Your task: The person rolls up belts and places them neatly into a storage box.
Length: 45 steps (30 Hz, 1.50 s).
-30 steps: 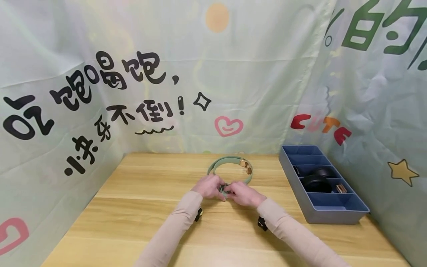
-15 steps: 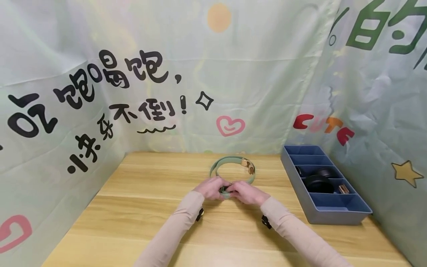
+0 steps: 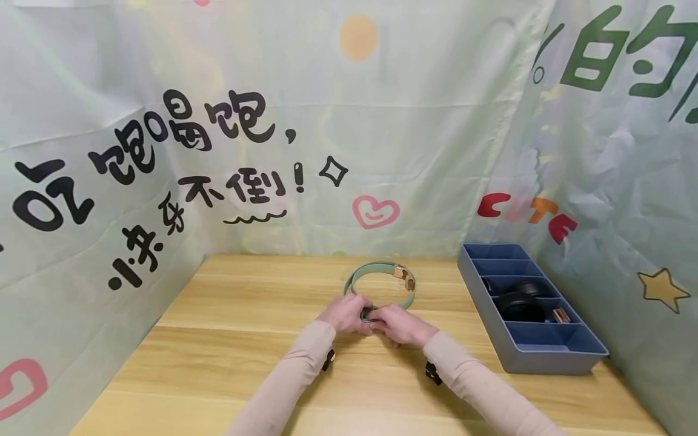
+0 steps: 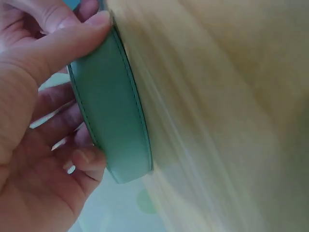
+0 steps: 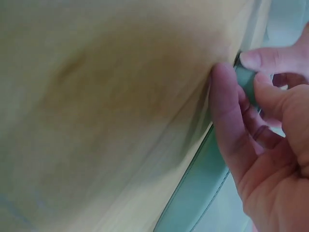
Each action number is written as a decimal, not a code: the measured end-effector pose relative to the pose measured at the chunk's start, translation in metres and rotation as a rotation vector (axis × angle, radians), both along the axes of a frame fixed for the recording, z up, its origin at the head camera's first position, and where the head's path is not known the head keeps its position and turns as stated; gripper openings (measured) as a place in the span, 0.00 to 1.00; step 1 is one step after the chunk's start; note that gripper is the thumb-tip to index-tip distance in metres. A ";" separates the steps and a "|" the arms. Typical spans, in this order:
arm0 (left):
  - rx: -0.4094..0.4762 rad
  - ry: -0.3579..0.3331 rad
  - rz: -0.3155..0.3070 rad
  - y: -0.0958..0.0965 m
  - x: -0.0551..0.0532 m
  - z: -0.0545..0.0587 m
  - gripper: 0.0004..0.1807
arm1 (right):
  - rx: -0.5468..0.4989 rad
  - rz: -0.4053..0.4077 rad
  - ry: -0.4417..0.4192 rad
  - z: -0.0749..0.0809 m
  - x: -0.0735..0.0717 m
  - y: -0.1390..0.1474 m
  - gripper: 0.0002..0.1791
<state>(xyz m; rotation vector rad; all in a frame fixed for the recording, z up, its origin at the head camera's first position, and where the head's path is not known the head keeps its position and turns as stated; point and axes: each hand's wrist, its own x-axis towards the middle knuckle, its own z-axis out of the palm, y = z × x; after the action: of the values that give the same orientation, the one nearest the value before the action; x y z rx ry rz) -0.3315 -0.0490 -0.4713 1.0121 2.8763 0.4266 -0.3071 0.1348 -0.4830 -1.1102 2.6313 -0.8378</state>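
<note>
A green belt with stitched edges stands on its edge on the wooden table, a wide loop (image 3: 411, 297) of it lying beyond my hands. Its gold-coloured buckle (image 3: 400, 272) is at the far right of that loop. The near part is wound into a small coil (image 3: 366, 314) between both hands. My left hand (image 3: 345, 313) holds the coil from the left; in the left wrist view its thumb lies over the top edge of the belt (image 4: 111, 116). My right hand (image 3: 402, 325) pinches the coil from the right, thumb and fingers bent around it. Fingers partly hide the coil.
A blue-grey divided box (image 3: 504, 342) stands at the right of the table (image 3: 245, 339). Its compartments hold a rolled black item (image 3: 521, 306) and a small gold-coloured piece (image 3: 560, 315). Printed cloth (image 3: 305, 236) walls the back and both sides.
Both hands stay at the coil, their fingers shifting around it and covering more of it. The far loop keeps nearly the same place; the head view has tilted slightly.
</note>
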 end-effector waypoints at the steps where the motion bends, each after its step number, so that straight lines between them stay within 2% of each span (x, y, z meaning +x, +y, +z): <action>1: 0.004 -0.015 -0.018 -0.001 0.001 -0.001 0.18 | -0.012 -0.004 -0.030 0.000 0.000 0.001 0.10; 5: 0.028 -0.106 -0.059 -0.004 0.001 -0.002 0.29 | -0.020 0.008 -0.052 -0.002 -0.001 0.003 0.12; 9: 0.068 -0.163 -0.023 -0.006 0.000 -0.002 0.33 | -0.003 0.006 -0.055 -0.002 0.000 0.004 0.13; 14: 0.075 -0.068 0.014 -0.005 -0.003 -0.002 0.22 | -0.002 -0.013 -0.005 0.001 0.001 -0.001 0.09; 17: 0.057 -0.018 0.043 -0.004 -0.005 -0.002 0.20 | -0.002 -0.010 0.047 0.002 0.001 -0.004 0.08; 20: 0.048 -0.025 0.057 -0.005 -0.005 -0.001 0.24 | -0.008 0.003 0.054 0.001 -0.001 -0.004 0.10; 25: 0.011 -0.073 -0.016 -0.008 -0.007 0.002 0.33 | 0.000 0.016 -0.007 0.000 -0.006 0.002 0.13; 28: 0.002 -0.098 -0.027 -0.009 -0.009 0.003 0.36 | 0.017 0.028 -0.023 0.001 -0.009 0.005 0.13; 30: 0.008 -0.093 -0.004 -0.007 -0.010 0.003 0.33 | 0.019 0.031 -0.021 0.002 -0.010 0.006 0.12; 34: -0.001 -0.030 0.062 -0.002 -0.008 0.001 0.24 | 0.011 0.029 -0.015 0.003 -0.007 0.004 0.11; 38: -0.029 0.017 0.089 0.001 -0.004 0.000 0.25 | 0.016 0.008 -0.006 0.003 -0.004 0.002 0.11; 45: -0.026 -0.114 -0.005 -0.007 -0.004 0.004 0.32 | 0.041 0.035 0.054 0.002 -0.003 0.002 0.11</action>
<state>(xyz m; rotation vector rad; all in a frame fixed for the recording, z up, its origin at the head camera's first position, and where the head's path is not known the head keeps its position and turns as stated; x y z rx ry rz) -0.3354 -0.0556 -0.4670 0.9585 2.7703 0.4306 -0.3097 0.1370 -0.4812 -1.1809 2.6515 -0.7545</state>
